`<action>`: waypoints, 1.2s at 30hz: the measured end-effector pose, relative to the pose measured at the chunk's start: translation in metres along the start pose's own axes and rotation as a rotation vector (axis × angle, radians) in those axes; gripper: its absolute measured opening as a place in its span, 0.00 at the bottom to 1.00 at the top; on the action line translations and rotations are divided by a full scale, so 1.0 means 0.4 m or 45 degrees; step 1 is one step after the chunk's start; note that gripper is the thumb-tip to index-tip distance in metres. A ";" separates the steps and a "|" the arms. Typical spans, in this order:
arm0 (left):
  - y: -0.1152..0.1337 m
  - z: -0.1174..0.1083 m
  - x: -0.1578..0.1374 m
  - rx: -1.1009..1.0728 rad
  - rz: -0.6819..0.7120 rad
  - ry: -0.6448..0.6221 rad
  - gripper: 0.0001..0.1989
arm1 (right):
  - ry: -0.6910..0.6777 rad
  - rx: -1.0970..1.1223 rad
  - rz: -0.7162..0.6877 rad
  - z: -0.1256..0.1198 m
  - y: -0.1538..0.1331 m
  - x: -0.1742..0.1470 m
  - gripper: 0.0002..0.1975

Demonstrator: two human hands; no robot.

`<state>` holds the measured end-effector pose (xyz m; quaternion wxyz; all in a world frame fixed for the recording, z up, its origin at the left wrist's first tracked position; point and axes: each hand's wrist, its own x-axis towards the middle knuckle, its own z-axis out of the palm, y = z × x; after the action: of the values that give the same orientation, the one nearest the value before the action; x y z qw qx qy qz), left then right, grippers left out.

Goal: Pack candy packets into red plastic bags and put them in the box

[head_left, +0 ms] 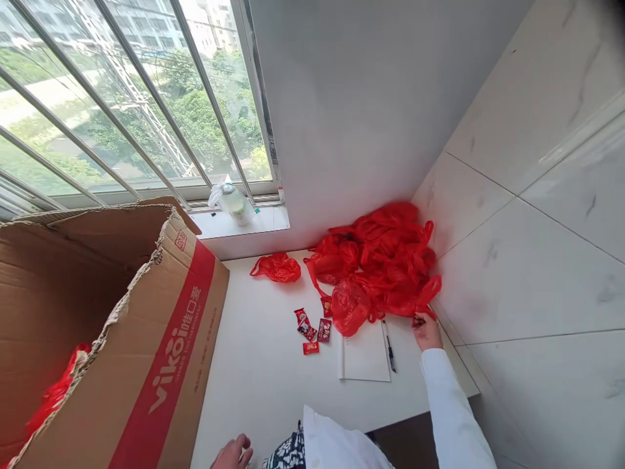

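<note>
Right hand [428,334] right of notebook [366,358], likely picking at bags [390,251], next needs clean pinch; left hand [233,454] left of notebook, can't tell either grip

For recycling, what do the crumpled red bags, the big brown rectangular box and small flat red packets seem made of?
Crumpled red bags: likely thin, slightly shiny plastic film, creased and partly see-through.
Big brown rectangular box: probably corrugated cardboard, matte, with a ragged, layered rim.
Small flat red packets: printed film, perhaps plastic or foil; finish too small to judge.
</note>
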<state>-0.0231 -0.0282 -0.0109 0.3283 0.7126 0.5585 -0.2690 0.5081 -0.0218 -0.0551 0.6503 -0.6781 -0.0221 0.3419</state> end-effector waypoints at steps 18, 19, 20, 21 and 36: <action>0.026 -0.187 -0.048 -0.526 0.507 0.927 0.23 | -1.701 -0.777 -0.294 0.477 0.085 -0.640 0.04; 0.015 -0.181 -0.037 -0.485 0.517 0.905 0.24 | -1.761 -0.915 -0.413 0.497 0.110 -0.654 0.06; 0.004 -0.172 -0.022 -0.439 0.523 0.867 0.26 | -1.784 -1.042 -0.538 0.511 0.135 -0.667 0.09; -0.005 -0.161 -0.005 -0.408 0.533 0.827 0.27 | -1.770 -1.150 -0.661 0.519 0.158 -0.679 0.13; 0.019 -0.121 0.126 -0.506 0.453 0.758 0.20 | -0.805 -1.436 -0.662 0.479 0.339 -0.688 0.14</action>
<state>-0.0032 0.0391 -0.0164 0.3251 0.7676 0.5383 0.1235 0.1471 -0.0071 -0.0421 0.2218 -0.7530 -0.5463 0.2923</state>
